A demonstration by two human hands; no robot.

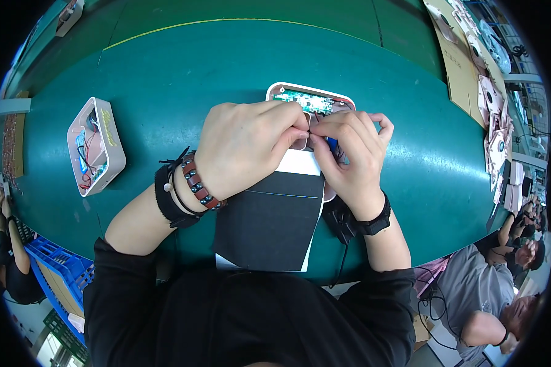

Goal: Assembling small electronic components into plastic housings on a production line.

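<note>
A pale, round-cornered plastic housing lies in front of me, with a green circuit board along its far side. Over its middle, my left hand pinches thumb against fingers. My right hand is pinched too, its fingertips almost meeting the left ones. Thin dark wires run near the fingertips, but what each pinch holds is too small to make out. Under my right hand a bit of blue shows inside the housing. Both hands hide much of it. A black sheet on white backing lies below my left hand.
Another pale housing with wires and a blue part stands at left. A black corded device lies by my right wrist. Cardboard with pale parts is far right; a blue crate is lower left. People sit at both sides.
</note>
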